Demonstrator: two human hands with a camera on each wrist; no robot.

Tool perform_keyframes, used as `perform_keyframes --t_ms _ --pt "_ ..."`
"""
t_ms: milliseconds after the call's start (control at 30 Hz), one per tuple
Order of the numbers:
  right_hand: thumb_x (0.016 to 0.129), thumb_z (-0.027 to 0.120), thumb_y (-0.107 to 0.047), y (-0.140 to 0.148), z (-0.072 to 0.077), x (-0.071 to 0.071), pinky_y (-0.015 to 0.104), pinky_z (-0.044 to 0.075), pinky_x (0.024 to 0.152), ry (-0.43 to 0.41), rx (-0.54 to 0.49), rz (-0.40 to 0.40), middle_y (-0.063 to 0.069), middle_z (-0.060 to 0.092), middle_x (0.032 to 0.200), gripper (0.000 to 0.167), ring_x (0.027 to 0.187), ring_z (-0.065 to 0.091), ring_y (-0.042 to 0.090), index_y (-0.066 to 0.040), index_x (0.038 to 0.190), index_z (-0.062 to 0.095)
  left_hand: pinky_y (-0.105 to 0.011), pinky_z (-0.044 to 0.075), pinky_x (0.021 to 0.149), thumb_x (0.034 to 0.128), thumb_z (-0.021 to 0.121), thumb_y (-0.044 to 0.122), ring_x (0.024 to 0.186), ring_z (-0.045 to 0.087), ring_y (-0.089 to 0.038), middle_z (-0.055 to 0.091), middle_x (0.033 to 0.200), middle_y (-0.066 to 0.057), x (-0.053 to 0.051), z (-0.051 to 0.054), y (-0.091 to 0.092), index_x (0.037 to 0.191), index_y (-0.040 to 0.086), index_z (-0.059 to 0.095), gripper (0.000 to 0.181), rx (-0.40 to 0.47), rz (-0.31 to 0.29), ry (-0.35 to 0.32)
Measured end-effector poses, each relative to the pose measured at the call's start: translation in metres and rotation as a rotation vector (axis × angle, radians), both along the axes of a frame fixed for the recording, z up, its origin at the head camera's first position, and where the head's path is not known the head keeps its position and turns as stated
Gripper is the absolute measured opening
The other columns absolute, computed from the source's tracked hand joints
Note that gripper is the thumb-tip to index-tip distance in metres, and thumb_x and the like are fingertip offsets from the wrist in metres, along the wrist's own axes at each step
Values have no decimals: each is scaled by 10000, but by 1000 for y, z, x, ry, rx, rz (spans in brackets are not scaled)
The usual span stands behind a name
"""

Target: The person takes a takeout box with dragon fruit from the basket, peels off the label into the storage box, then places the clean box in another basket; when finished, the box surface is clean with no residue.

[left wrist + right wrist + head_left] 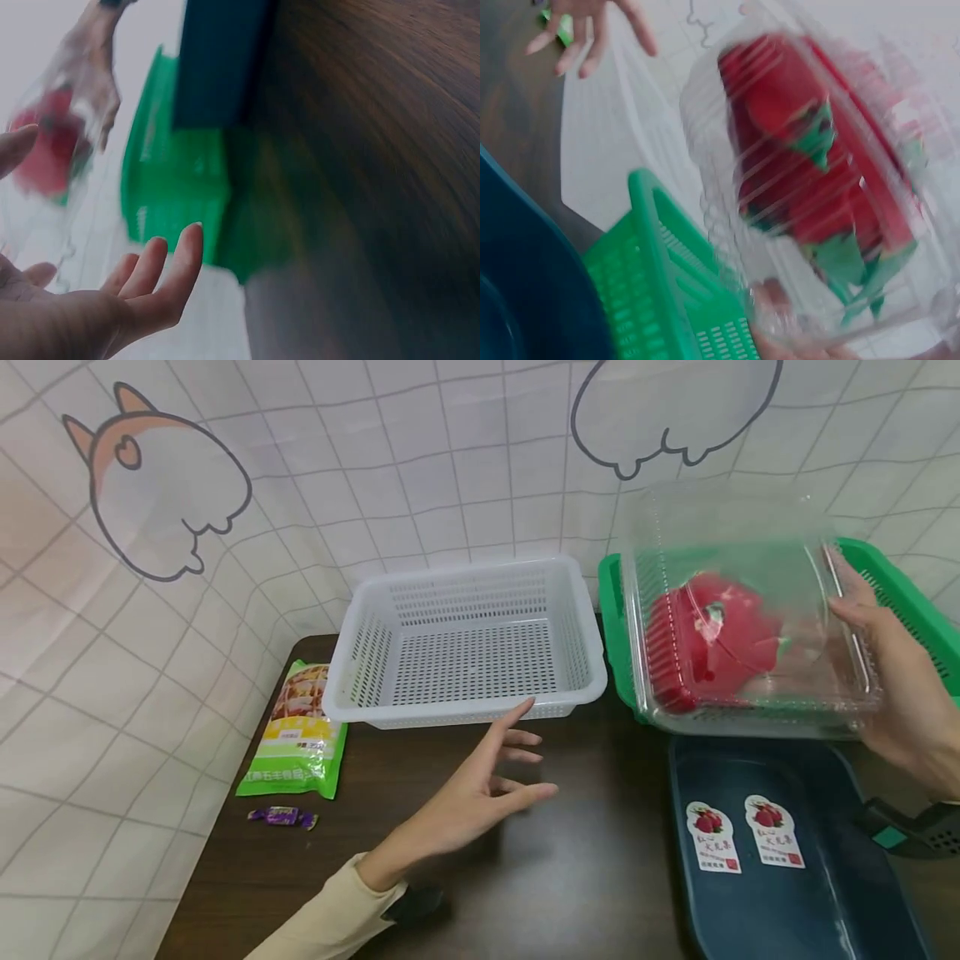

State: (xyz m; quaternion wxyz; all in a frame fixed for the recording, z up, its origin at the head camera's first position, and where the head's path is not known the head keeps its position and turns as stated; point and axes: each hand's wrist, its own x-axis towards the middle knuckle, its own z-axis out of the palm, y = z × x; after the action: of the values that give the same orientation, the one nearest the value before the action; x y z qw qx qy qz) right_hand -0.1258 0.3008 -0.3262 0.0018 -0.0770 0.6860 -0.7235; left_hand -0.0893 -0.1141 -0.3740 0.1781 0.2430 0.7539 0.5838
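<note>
My right hand [903, 681] grips the right side of a clear plastic clamshell box [810, 660], raised above the green basket. Inside the box lies red dragon fruit [720, 635] with green scale tips, also seen as dragon fruit [795, 142] in the right wrist view. Over the table my left hand [472, 785] hangs with fingers spread and nothing held, near the front rim of a white basket [468, 706]. In the left wrist view, the left hand [112, 300] is likewise bare. Part of my right hand is hidden behind the box.
Under the box stands a green basket [930, 618]. In front of it, a dark blue tray [795, 910] holds two fruit-printed stickers [712, 837]. At left lie a green-and-yellow food packet [296, 739] and a purple wrapped candy [282, 816]. A tile-patterned cloth [450, 460] hangs behind the dark table [555, 885].
</note>
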Motion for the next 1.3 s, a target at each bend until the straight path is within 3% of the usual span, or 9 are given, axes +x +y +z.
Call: perform_keyframes --t_ms 100,267,367,467,567,700,933,1067,1300 --pt "1139 351 -337 2 4 -7 524 290 1234 -69 23 -52 -24 200 1689 600 1426 356 166 -526 1642 85 -316 560 961 1006 722 305 1374 514 -261 410 1537 -74 -4 -6 24 1668 398 112 906 -55 -27 38" --pt "1141 354 -436 3 5 -22 468 297 1240 -144 6 -64 10 312 1597 582 1304 491 106 -551 1631 62 -351 509 1048 1028 642 464 1398 472 -224 343 1580 -79 -12 -12 62 1663 421 -13 914 -185 -66 123" --pt "1145 357 -411 4 4 -29 245 560 865 -134 -1 -58 -31 430 1472 614 1117 614 28 -493 1652 21 -391 470 1109 1031 595 519 1416 449 -223 322 1595 -69 -18 -15 80 1661 418 -48 906 -216 -64 129" --pt "1148 346 -398 4 3 -35 185 546 732 -132 -8 -50 -19 282 1632 628 1288 529 77 -464 1659 -13 -399 449 1135 1039 563 522 1430 434 -236 253 1649 -57 -26 -18 97 1669 370 -72 907 -191 -39 116" --pt "1146 349 -398 4 3 -42 191 565 733 -141 -30 -46 -32 472 1549 646 1248 586 76 -459 1658 -41 -439 390 1189 1045 558 508 1508 336 -222 109 1719 1 -32 -19 113 1674 314 -96 928 -143 13 108" --pt "1146 356 -373 7 3 -50 238 598 727 -160 -90 0 -110 687 1083 664 906 747 89 -463 1655 -61 -516 251 1256 1053 567 489 1585 128 -174 -9 1741 41 -40 -19 131 1672 267 -118 950 -109 82 117" --pt "1141 357 -387 3 6 -60 283 612 714 -182 -51 38 -76 549 1318 651 866 745 127 -463 1658 -32 -473 192 1280 1093 517 432 1599 56 -179 -28 1748 -6 -56 -19 150 1669 171 -111 891 -72 140 87" --pt "1139 373 -375 1 6 -62 310 619 670 -174 -40 49 -32 725 970 677 770 750 160 -438 1663 -51 -445 187 1282 1099 523 378 1587 89 -169 21 1734 -27 -58 -20 154 1663 163 -98 866 -30 163 96" --pt "1143 368 -350 4 5 -66 289 622 676 -169 22 54 71 325 1561 668 765 749 144 -419 1670 -37 -484 205 1272 1098 527 348 1586 97 -206 14 1734 22 -56 -17 157 1660 267 -139 875 -22 165 131"
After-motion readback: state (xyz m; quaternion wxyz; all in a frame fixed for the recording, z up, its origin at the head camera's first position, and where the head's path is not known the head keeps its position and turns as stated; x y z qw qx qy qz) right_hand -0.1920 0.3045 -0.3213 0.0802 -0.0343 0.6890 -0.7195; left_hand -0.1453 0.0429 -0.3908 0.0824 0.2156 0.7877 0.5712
